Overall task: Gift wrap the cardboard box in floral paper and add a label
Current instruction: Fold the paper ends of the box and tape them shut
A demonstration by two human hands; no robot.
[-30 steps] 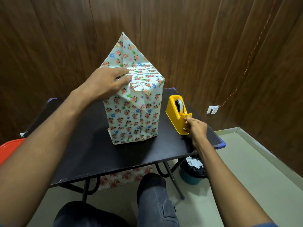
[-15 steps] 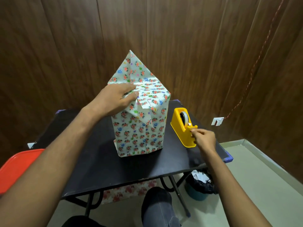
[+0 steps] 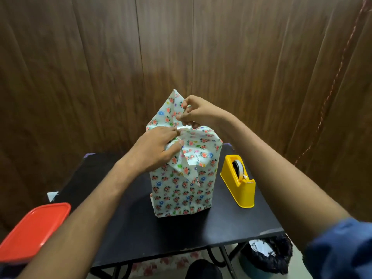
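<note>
The cardboard box (image 3: 181,190), covered in white floral paper, stands upright in the middle of the black table (image 3: 124,228). At its top a triangular paper flap (image 3: 166,114) still points up at the back. My left hand (image 3: 155,150) lies on the box's top front edge and pinches the folded paper between thumb and fingers. My right hand (image 3: 199,113) hovers just above the top, beside the raised flap, its thumb and forefinger pinching what looks like a short strip of clear tape. No label is in view.
A yellow tape dispenser (image 3: 239,184) sits on the table right of the box. A red-lidded container (image 3: 34,228) is at the lower left. A bin with a black liner (image 3: 265,256) stands under the table's right corner. Wood panel walls are close behind.
My right hand left the tape dispenser and rose to the top of the box. My left hand stayed on the folded paper. The camera tilted so the table sits lower.
</note>
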